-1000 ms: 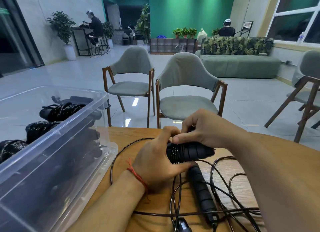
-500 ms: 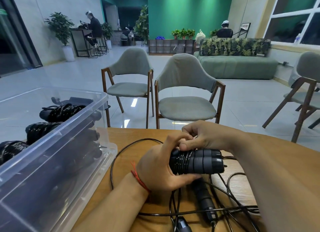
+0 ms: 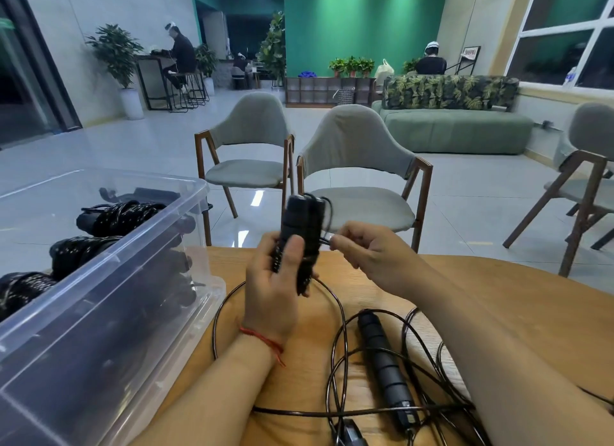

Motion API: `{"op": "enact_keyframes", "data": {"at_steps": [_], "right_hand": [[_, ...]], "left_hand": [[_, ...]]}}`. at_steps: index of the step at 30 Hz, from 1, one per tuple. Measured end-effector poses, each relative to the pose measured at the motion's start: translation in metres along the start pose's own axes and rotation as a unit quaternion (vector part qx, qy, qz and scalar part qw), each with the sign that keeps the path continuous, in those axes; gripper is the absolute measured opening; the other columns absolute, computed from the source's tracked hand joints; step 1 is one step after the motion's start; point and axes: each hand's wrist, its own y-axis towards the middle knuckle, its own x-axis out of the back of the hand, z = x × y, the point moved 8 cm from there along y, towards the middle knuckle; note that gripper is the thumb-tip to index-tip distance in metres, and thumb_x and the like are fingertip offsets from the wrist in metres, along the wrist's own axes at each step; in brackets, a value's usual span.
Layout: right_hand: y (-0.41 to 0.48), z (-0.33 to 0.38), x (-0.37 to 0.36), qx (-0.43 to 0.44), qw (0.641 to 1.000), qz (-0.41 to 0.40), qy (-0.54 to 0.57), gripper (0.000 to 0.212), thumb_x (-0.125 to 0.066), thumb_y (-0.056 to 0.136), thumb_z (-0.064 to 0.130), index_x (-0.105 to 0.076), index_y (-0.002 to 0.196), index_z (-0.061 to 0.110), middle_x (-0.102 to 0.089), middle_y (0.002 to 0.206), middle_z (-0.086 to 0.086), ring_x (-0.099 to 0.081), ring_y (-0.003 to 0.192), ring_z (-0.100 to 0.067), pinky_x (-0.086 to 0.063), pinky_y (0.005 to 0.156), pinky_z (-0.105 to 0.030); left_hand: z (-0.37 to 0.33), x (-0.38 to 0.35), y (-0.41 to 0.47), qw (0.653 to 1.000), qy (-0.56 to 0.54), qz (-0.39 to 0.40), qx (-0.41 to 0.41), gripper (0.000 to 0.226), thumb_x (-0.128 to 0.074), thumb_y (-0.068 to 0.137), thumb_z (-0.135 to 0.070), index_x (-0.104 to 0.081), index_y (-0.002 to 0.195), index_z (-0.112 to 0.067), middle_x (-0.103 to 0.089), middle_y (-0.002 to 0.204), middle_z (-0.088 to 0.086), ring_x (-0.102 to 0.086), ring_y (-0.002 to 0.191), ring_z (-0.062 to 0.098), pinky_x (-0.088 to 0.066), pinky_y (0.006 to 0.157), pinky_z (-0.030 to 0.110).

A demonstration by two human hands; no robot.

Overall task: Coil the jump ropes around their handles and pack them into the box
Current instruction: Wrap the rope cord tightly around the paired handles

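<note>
Left hand (image 3: 275,289) round two handles (image 3: 300,226); one box (image 3: 99,269)

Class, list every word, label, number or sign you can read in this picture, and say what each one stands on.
No text here can be read.
Framed sign at the back of the room: too small to read.
Bottle at the far right: label blurred.
Loose handle on the table: pale patch near its end, blurred.
Bundled handles in the left hand, rope pinched by the right hand: no lettering shows.
</note>
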Motion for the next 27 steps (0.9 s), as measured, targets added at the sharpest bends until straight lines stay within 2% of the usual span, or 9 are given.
{"op": "enact_keyframes", "data": {"at_steps": [3, 5, 9, 12, 15, 18, 21, 23, 27], "right_hand": [[-0.001, 0.000, -0.011, 0.007, 0.996, 0.025, -0.083, 0.014, -0.060, 0.106, 0.048, -0.072, 0.107, 0.041, -0.066, 0.089, 0.013, -0.061, 0.086, -0.010, -0.055, 0.079, -0.038], [0.000, 0.003, -0.015, 0.004, 0.994, 0.025, -0.111, 0.015, -0.059, 0.107, 0.049, -0.072, 0.106, 0.042, -0.067, 0.090, 0.014, -0.061, 0.088, -0.008, -0.053, 0.078, -0.036], [-0.003, 0.012, -0.011, 0.000, 0.986, 0.012, -0.168, 0.026, -0.056, 0.108, 0.050, -0.072, 0.096, 0.034, -0.065, 0.077, 0.008, -0.058, 0.073, -0.009, -0.045, 0.066, -0.032], [-0.004, 0.019, -0.001, -0.009, 0.983, -0.016, -0.181, 0.035, -0.056, 0.106, 0.055, -0.071, 0.086, 0.031, -0.063, 0.070, 0.005, -0.056, 0.068, -0.011, -0.044, 0.063, -0.033], [-0.004, 0.026, 0.007, -0.008, 0.982, -0.035, -0.186, 0.039, -0.058, 0.103, 0.058, -0.070, 0.081, 0.028, -0.063, 0.067, 0.004, -0.056, 0.067, -0.012, -0.044, 0.061, -0.033], [-0.006, 0.038, 0.009, 0.007, 0.980, -0.018, -0.200, 0.038, -0.061, 0.102, 0.057, -0.068, 0.077, 0.029, -0.063, 0.067, 0.005, -0.057, 0.067, -0.013, -0.045, 0.061, -0.034], [-0.007, 0.054, 0.013, 0.037, 0.980, -0.020, -0.197, 0.034, -0.063, 0.102, 0.053, -0.064, 0.074, 0.033, -0.059, 0.065, 0.008, -0.055, 0.066, -0.010, -0.040, 0.060, -0.031], [-0.009, 0.063, 0.011, 0.057, 0.979, -0.012, -0.193, 0.028, -0.063, 0.103, 0.051, -0.066, 0.080, 0.034, -0.060, 0.068, 0.011, -0.057, 0.070, -0.008, -0.042, 0.061, -0.031], [-0.010, 0.074, 0.003, 0.099, 0.974, 0.008, -0.204, 0.028, -0.061, 0.104, 0.051, -0.068, 0.085, 0.031, -0.061, 0.069, 0.008, -0.057, 0.071, -0.011, -0.043, 0.061, -0.035]], "left_hand": [[0.017, 0.012, 0.009, 0.990, -0.074, -0.059, 0.102, 0.046, -0.053, 0.101, -0.054, -0.063, 0.119, -0.014, -0.072, 0.090, 0.004, -0.070, 0.076, 0.030, -0.054, 0.054, 0.039], [0.026, 0.013, 0.011, 0.983, -0.105, -0.069, 0.132, 0.052, -0.051, 0.102, -0.058, -0.064, 0.122, -0.012, -0.072, 0.095, 0.012, -0.068, 0.077, 0.031, -0.052, 0.054, 0.038], [0.033, 0.013, 0.014, 0.977, -0.125, -0.074, 0.157, 0.058, -0.054, 0.100, -0.061, -0.065, 0.126, -0.010, -0.070, 0.111, 0.026, -0.067, 0.076, 0.033, -0.051, 0.053, 0.036], [0.035, 0.014, 0.016, 0.977, -0.119, -0.068, 0.162, 0.056, -0.058, 0.101, -0.060, -0.064, 0.123, -0.008, -0.072, 0.101, 0.022, -0.068, 0.075, 0.033, -0.051, 0.052, 0.036], [0.034, 0.014, 0.016, 0.980, -0.093, -0.076, 0.160, 0.042, -0.057, 0.105, -0.050, -0.064, 0.118, -0.012, -0.071, 0.088, 0.011, -0.070, 0.072, 0.030, -0.052, 0.052, 0.037], [0.031, 0.021, 0.017, 0.983, -0.029, -0.110, 0.147, 0.030, -0.054, 0.106, -0.052, -0.062, 0.115, -0.024, -0.070, 0.088, 0.009, -0.071, 0.073, 0.025, -0.056, 0.054, 0.041], [0.029, 0.035, 0.020, 0.981, 0.086, -0.136, 0.112, 0.028, -0.051, 0.105, -0.059, -0.056, 0.120, -0.036, -0.069, 0.098, 0.006, -0.072, 0.087, 0.026, -0.064, 0.070, 0.047], [0.028, 0.034, 0.021, 0.980, 0.123, -0.123, 0.097, 0.031, -0.050, 0.103, -0.061, -0.051, 0.127, -0.041, -0.068, 0.102, 0.000, -0.070, 0.092, 0.025, -0.063, 0.078, 0.052], [0.028, 0.016, 0.017, 0.980, 0.172, -0.050, 0.088, 0.032, -0.046, 0.105, -0.061, -0.050, 0.132, -0.044, -0.069, 0.108, -0.006, -0.068, 0.095, 0.015, -0.061, 0.081, 0.044]]}}
